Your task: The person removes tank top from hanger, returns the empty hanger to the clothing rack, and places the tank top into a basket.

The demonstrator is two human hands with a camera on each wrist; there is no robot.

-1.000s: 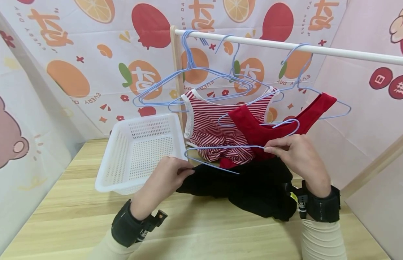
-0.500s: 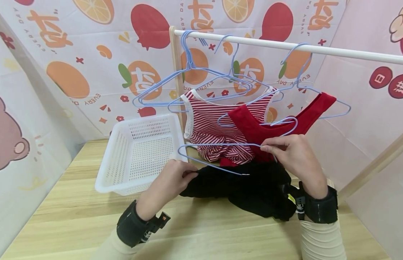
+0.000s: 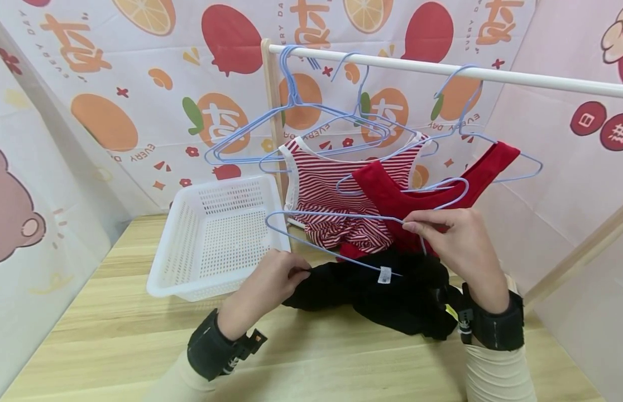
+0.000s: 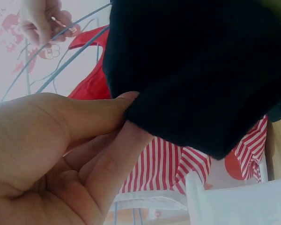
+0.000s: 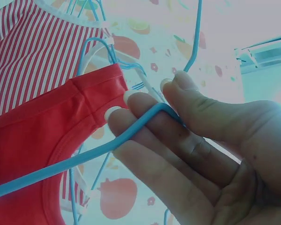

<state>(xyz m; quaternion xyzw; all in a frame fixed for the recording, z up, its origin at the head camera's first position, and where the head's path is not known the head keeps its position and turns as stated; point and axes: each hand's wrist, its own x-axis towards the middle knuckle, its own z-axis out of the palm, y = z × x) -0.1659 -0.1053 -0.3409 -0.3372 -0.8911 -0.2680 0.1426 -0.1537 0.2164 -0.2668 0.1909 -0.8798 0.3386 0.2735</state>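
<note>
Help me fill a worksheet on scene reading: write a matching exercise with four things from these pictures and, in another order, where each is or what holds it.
Things
1. Black garment
2. Nearest blue hanger
3. Red-and-white striped top
4. White basket

Places and states
A. Held by the right hand
B. At the left side of the wooden table
C. Hanging below the white rail
D. Pinched at its edge by the left hand

Pairs: 1-D, 2-A, 3-C, 4-B

Black garment (image 3: pixel 372 298), blue hanger (image 3: pixel 336 214), red-white striped top (image 3: pixel 336 181)
</note>
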